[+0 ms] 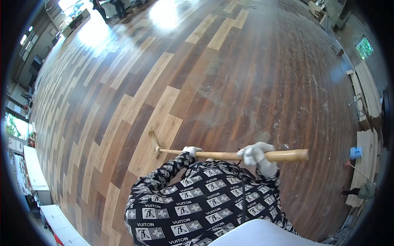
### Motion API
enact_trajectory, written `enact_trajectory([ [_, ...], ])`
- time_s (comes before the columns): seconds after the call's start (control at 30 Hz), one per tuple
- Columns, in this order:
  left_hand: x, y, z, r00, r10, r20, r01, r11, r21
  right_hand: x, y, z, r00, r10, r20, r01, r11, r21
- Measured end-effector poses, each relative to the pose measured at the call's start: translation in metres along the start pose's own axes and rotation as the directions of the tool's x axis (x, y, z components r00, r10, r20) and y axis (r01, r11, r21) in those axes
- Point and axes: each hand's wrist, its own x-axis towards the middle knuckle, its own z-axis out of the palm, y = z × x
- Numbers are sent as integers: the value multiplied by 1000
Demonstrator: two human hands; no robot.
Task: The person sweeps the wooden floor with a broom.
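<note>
A broom with a long bamboo handle [219, 156] lies across in front of my body. Its straw-coloured head [154, 141] is down at the left, over the plank floor [164, 127]. My left hand [191, 151], in a white glove, is closed round the handle nearer the head. Further up, my right hand [259, 156], also gloved in white, grips it near the thick end, which sticks out to the right. The undersides of both grips are hidden. Patterned black-and-white sleeves cover my arms.
Light and dark wood planks make up the floor, with scattered dust and scraps [285, 146] on the right. Stacked boards [365, 151] line the right wall near a blue bucket [356, 153] and another person [365, 191]. White cabinets [61, 223] stand at the left. People's legs [118, 8] show far off.
</note>
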Motion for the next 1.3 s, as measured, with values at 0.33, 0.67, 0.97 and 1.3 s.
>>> enact_trajectory([
  [0.33,169,154,-4,780,602,-168,-613,790,-18,14,-114,-41,860,-485,-157,438,861,-258],
  [0.67,264,181,-130,726,664,-182,-679,733,-34,142,-106,-17,725,-642,249,653,525,-546],
  [0.97,160,116,-187,896,368,-249,-439,819,-370,231,-97,-77,779,-609,151,592,793,144],
  [1.3,246,80,-153,965,257,-54,-262,961,-93,248,-52,-122,952,-278,-127,282,959,18],
])
